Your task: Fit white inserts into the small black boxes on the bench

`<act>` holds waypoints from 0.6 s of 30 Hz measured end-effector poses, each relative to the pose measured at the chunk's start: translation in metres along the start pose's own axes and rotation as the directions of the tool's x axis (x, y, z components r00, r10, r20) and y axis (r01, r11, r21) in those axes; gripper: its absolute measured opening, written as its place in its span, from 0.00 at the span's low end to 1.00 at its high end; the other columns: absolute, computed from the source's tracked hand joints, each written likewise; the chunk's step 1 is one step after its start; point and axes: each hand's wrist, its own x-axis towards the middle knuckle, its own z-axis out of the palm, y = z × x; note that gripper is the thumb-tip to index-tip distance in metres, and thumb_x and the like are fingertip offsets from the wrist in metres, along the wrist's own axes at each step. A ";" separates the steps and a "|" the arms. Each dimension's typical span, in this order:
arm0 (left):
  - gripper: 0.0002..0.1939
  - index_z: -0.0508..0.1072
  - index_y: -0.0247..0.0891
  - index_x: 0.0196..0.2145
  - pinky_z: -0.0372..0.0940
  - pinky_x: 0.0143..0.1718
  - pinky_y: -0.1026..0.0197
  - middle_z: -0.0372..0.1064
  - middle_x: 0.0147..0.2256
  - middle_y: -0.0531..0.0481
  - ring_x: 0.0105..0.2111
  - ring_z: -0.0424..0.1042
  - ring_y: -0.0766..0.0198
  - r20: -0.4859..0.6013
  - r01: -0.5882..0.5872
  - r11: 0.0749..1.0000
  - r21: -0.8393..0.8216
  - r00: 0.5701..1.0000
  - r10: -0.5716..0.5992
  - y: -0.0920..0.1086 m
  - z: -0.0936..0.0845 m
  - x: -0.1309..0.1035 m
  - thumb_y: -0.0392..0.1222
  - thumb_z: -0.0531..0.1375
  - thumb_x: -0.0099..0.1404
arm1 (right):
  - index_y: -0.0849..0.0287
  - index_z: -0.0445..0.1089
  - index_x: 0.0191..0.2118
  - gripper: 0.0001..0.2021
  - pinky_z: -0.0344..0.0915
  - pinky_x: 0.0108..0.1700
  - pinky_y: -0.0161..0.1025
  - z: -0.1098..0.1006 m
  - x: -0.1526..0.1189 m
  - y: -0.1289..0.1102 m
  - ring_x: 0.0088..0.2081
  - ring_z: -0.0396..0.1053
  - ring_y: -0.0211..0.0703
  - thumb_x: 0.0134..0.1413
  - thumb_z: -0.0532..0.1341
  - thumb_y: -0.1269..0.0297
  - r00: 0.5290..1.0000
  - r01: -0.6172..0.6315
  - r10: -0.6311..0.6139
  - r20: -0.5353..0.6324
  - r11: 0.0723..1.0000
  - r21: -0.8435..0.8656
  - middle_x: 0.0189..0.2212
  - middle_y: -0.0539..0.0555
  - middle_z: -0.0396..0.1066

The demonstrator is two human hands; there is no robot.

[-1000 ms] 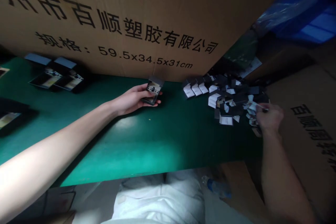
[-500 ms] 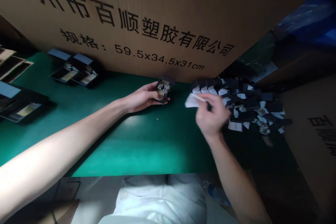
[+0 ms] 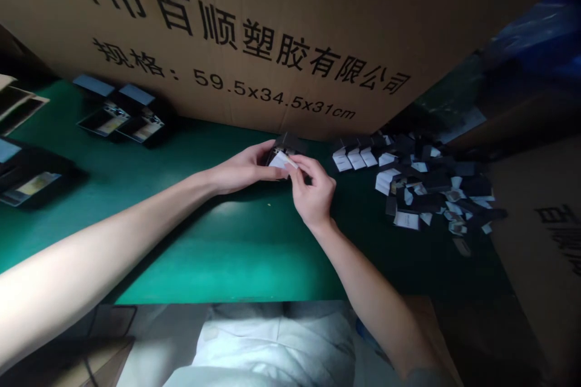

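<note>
My left hand (image 3: 245,167) is closed around a small black box (image 3: 290,143) with its lid raised, held just over the green table. Pinched in my right hand (image 3: 315,188) is a small folded white card insert (image 3: 278,160), which sits at the mouth of the box. How far it reaches inside is hidden by my fingers. To the right of my right hand stand several black inserts with white faces (image 3: 356,158) in a row. Beyond them lies a loose heap of similar black and white pieces (image 3: 436,187).
A large printed cardboard carton (image 3: 254,42) walls off the back of the green table (image 3: 218,266). At the left are two open black boxes (image 3: 120,112) and another open one (image 3: 31,178). A second carton (image 3: 544,242) stands at the right.
My right hand has moved left from beside the heap, bringing the white card insert to the open box. My left hand still holds the box in nearly the same place.
</note>
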 end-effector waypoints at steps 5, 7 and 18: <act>0.21 0.78 0.37 0.47 0.76 0.49 0.57 0.78 0.39 0.50 0.42 0.78 0.59 -0.008 0.001 0.997 0.073 1.000 0.000 0.001 0.004 0.000 0.41 0.75 0.57 | 0.53 0.79 0.49 0.10 0.80 0.48 0.39 0.001 0.000 -0.004 0.42 0.82 0.44 0.74 0.60 0.60 0.994 0.022 -0.020 0.107 1.000 -0.019 0.44 0.55 0.84; 0.19 0.78 0.37 0.46 0.77 0.49 0.57 0.77 0.39 0.50 0.42 0.78 0.58 -0.023 -0.002 0.996 0.091 1.000 0.004 0.001 0.004 0.000 0.40 0.74 0.57 | 0.53 0.79 0.49 0.10 0.80 0.47 0.39 0.000 0.001 -0.005 0.39 0.82 0.43 0.74 0.60 0.60 0.994 0.029 -0.024 0.109 0.999 -0.046 0.43 0.55 0.84; 0.19 0.79 0.37 0.45 0.77 0.46 0.57 0.77 0.39 0.50 0.41 0.78 0.58 -0.079 0.028 0.998 0.061 0.997 -0.024 0.000 0.007 -0.001 0.41 0.74 0.56 | 0.53 0.79 0.49 0.13 0.78 0.45 0.41 -0.001 0.004 -0.002 0.37 0.79 0.43 0.74 0.56 0.66 0.987 0.133 -0.121 0.104 0.984 -0.116 0.37 0.54 0.83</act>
